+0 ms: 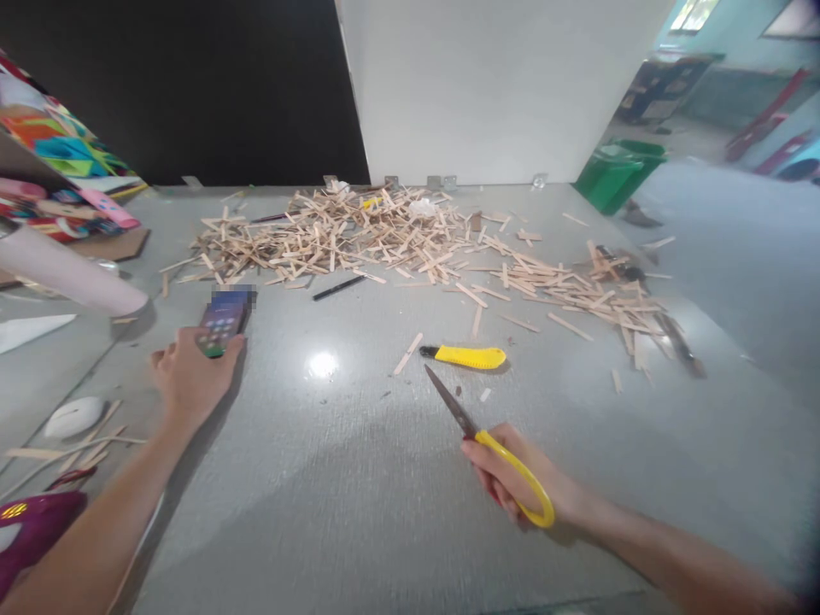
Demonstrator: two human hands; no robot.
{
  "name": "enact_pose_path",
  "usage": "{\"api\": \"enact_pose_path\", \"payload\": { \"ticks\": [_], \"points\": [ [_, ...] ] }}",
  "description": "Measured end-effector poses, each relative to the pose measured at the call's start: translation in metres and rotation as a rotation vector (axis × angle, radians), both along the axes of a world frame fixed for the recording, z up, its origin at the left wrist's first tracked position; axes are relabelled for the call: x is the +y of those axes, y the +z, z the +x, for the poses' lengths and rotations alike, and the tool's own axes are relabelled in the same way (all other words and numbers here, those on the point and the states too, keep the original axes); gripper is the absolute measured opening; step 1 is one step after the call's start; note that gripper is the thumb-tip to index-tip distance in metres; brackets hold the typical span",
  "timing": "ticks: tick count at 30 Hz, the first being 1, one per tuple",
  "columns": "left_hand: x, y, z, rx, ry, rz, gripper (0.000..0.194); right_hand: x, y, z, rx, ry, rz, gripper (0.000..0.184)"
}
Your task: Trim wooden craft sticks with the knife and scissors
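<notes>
My right hand (pixel 516 474) is closed around yellow-handled scissors (pixel 456 403), whose blades are together and point up and left. Just beyond the scissor tip lies a yellow utility knife (pixel 467 356), with a single wooden stick (pixel 408 354) to its left. At the left, my left hand (pixel 196 371) grips the lower end of a smartphone (pixel 225 320) between thumb and fingers. The phone's screen is lit with app icons and faces up. Whether the phone rests on the table or is slightly raised, I cannot tell.
A big heap of wooden sticks (pixel 333 235) spreads along the back, with more sticks (pixel 582 290) at right. A black pen (pixel 339 287) lies before the heap. On the left are a white mouse (pixel 75 417), a pink roll (pixel 70 269) and a purple object (pixel 38 530). A green bin (pixel 618 175) stands beyond.
</notes>
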State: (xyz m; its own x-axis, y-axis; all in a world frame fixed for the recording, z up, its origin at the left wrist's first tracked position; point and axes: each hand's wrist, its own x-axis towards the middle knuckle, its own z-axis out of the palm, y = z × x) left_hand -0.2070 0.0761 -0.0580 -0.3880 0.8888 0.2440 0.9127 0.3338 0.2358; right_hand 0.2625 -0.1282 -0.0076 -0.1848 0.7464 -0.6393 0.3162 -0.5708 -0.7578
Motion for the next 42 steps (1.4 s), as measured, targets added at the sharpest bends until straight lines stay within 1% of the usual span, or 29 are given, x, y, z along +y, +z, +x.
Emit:
{"api": "enact_pose_path", "payload": {
  "ticks": [3, 4, 6, 8, 9, 11, 13, 14, 15, 16, 17, 19, 21, 22, 23, 24, 25, 26, 27, 29, 30, 31, 32, 33, 35, 37, 42],
  "points": [
    [-0.002, 0.003, 0.004, -0.019, 0.016, 0.03, 0.096, 0.001, -0.004, 0.001, 0.005, 0.02, 0.04, 0.067],
    [-0.004, 0.006, 0.008, -0.024, 0.015, 0.043, 0.1, 0.001, -0.004, 0.001, 0.01, 0.028, 0.049, 0.068],
    [-0.009, 0.013, 0.018, -0.034, 0.003, 0.083, 0.103, 0.001, -0.004, 0.002, 0.018, 0.035, 0.052, 0.068],
    [-0.019, 0.022, 0.036, -0.062, -0.034, 0.144, 0.097, 0.001, -0.004, 0.001, 0.015, 0.036, 0.037, 0.067],
    [-0.026, 0.027, 0.048, -0.163, -0.13, 0.185, 0.091, 0.0, -0.003, 0.0, 0.006, 0.029, 0.029, 0.067],
    [-0.043, 0.035, 0.076, -0.225, -0.254, 0.158, 0.071, -0.001, -0.003, -0.003, -0.012, 0.01, 0.018, 0.066],
    [-0.063, 0.041, 0.109, -0.308, -0.423, 0.043, 0.053, -0.002, -0.003, -0.007, -0.034, 0.002, 0.014, 0.065],
    [-0.073, 0.043, 0.126, -0.381, -0.551, -0.047, 0.048, -0.003, -0.004, -0.009, -0.043, 0.007, 0.017, 0.064],
    [-0.081, 0.044, 0.142, -0.521, -0.69, -0.138, 0.046, -0.003, -0.004, -0.011, -0.05, 0.017, 0.023, 0.065],
    [-0.089, 0.044, 0.157, -0.627, -0.789, -0.207, 0.045, -0.003, -0.003, -0.013, -0.056, 0.03, 0.028, 0.065],
    [-0.095, 0.044, 0.17, -0.692, -0.861, -0.251, 0.046, -0.003, -0.002, -0.014, -0.061, 0.035, 0.035, 0.065],
    [-0.103, 0.04, 0.19, -0.776, -0.961, -0.315, 0.046, -0.003, 0.0, -0.018, -0.059, 0.035, 0.044, 0.065],
    [-0.104, 0.035, 0.196, -0.83, -1.008, -0.364, 0.046, -0.003, 0.002, -0.02, -0.056, 0.025, 0.042, 0.064],
    [-0.102, 0.031, 0.194, -0.817, -1.001, -0.358, 0.046, -0.002, 0.002, -0.021, -0.058, 0.019, 0.039, 0.065],
    [-0.097, 0.028, 0.189, -0.758, -0.963, -0.328, 0.046, -0.002, 0.002, -0.021, -0.064, 0.016, 0.036, 0.065],
    [-0.091, 0.025, 0.179, -0.664, -0.889, -0.264, 0.045, -0.002, 0.002, -0.021, -0.071, 0.015, 0.035, 0.066],
    [-0.082, 0.023, 0.166, -0.526, -0.765, -0.167, 0.043, -0.001, 0.001, -0.021, -0.081, 0.014, 0.039, 0.067],
    [-0.073, 0.022, 0.151, -0.365, -0.602, -0.068, 0.044, 0.0, -0.001, -0.021, -0.088, 0.019, 0.045, 0.068],
    [-0.062, 0.022, 0.133, -0.295, -0.474, -0.018, 0.052, 0.001, -0.003, -0.021, -0.092, 0.029, 0.053, 0.069],
    [-0.042, 0.023, 0.095, -0.173, -0.203, 0.007, 0.077, 0.004, -0.007, -0.021, -0.093, 0.044, 0.069, 0.071],
    [-0.035, 0.025, 0.078, -0.146, -0.103, 0.002, 0.084, 0.005, -0.009, -0.022, -0.092, 0.045, 0.073, 0.071],
    [-0.029, 0.026, 0.063, -0.131, -0.033, -0.022, 0.087, 0.006, -0.011, -0.022, -0.09, 0.043, 0.071, 0.072],
    [-0.025, 0.027, 0.05, -0.119, 0.01, -0.049, 0.086, 0.007, -0.012, -0.023, -0.085, 0.038, 0.07, 0.073],
    [-0.023, 0.028, 0.041, -0.108, 0.031, -0.076, 0.08, 0.008, -0.012, -0.023, -0.083, 0.032, 0.069, 0.073],
    [-0.024, 0.028, 0.032, -0.079, 0.032, -0.115, 0.069, 0.009, -0.011, -0.024, -0.083, 0.023, 0.064, 0.075],
    [-0.028, 0.025, 0.033, -0.047, 0.013, -0.135, 0.061, 0.009, -0.009, -0.025, -0.09, 0.017, 0.058, 0.076],
    [-0.033, 0.023, 0.042, -0.003, -0.024, -0.179, 0.053, 0.007, -0.005, -0.023, -0.101, 0.01, 0.075, 0.076]
  ]
}}
